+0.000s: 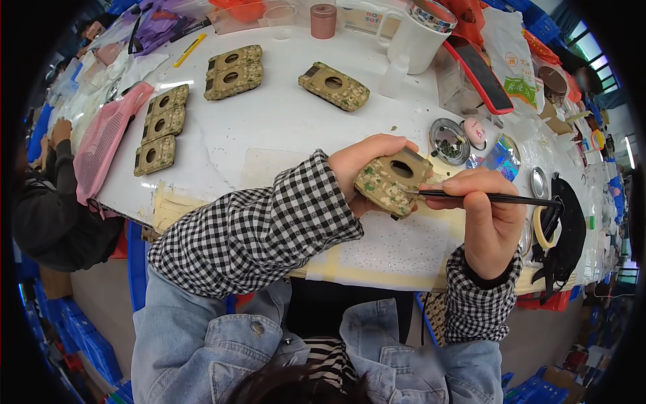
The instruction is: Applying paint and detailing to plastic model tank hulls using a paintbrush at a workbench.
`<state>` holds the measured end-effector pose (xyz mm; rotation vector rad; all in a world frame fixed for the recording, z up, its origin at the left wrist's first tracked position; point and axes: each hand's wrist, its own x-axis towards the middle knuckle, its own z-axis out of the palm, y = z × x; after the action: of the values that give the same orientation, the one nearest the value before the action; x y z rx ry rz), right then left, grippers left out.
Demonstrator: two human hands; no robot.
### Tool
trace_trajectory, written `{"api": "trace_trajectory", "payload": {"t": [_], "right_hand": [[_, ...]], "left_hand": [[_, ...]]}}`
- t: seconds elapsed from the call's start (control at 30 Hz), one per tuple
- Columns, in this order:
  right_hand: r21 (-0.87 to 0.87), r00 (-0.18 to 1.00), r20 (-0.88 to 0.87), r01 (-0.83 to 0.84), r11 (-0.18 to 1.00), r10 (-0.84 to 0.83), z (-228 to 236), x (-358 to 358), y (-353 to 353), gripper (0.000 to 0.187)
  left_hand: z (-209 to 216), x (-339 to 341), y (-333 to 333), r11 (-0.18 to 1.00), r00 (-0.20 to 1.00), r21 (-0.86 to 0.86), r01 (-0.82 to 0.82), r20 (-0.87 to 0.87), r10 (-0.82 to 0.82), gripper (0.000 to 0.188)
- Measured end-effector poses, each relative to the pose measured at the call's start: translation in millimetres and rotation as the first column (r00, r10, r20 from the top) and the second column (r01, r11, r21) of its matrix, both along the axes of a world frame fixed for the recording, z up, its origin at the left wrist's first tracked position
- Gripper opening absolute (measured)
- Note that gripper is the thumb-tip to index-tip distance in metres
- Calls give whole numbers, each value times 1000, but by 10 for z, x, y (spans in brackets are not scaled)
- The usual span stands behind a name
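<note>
My left hand [363, 159] grips a camouflage-patterned toy tank hull [378, 180] with a round hole in its top. It is held tilted above the table's front part. In my right hand [492, 212] are black tweezers [494, 196], pinched between thumb and fingers. Their fine tip meets the hull's near right side, or hovers just over it. Beyond my hands stands another tank hull [346, 95]. More matching hulls sit in two groups at the left, one group [233, 84] further back and one [160, 125] nearer the pink mesh basket.
A round dish [449, 141] with dark green bits lies right of my hands. Behind it are a red-cased phone [479, 75] and a white mug [420, 44]. A black pouch [564, 236] hangs at the right edge. The pink mesh basket [111, 145] and a co-worker's sleeve [60, 195] are left.
</note>
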<state>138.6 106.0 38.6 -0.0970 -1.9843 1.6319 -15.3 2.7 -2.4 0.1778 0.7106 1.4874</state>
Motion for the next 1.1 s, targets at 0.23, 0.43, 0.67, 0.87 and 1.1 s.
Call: {"api": "trace_trajectory", "payload": {"t": [0.23,0.43,0.67,0.87,1.1], "right_hand": [[-25,1000,7,2,1000,-2,-11,6,-3,16],[-7,1000,15,-8,1000,8,-3,12,7,16],[-8,1000,17,-4,1000,4,-4,12,-1,16],[-13,1000,16,-4,1000,4,-6,14,1,17],[-15,1000,10,-1,1000,1,-1,11,-4,19]], "left_hand": [[-17,9,-4,1000,1000,17,-13,-20,13,34],[-10,13,-3,1000,1000,2,-13,-20,13,34],[-106,-50,-6,992,998,109,60,-8,-59,34],[-24,-2,-3,1000,1000,7,-6,-24,6,34],[-34,-16,5,1000,1000,0,14,-20,-14,36]]}}
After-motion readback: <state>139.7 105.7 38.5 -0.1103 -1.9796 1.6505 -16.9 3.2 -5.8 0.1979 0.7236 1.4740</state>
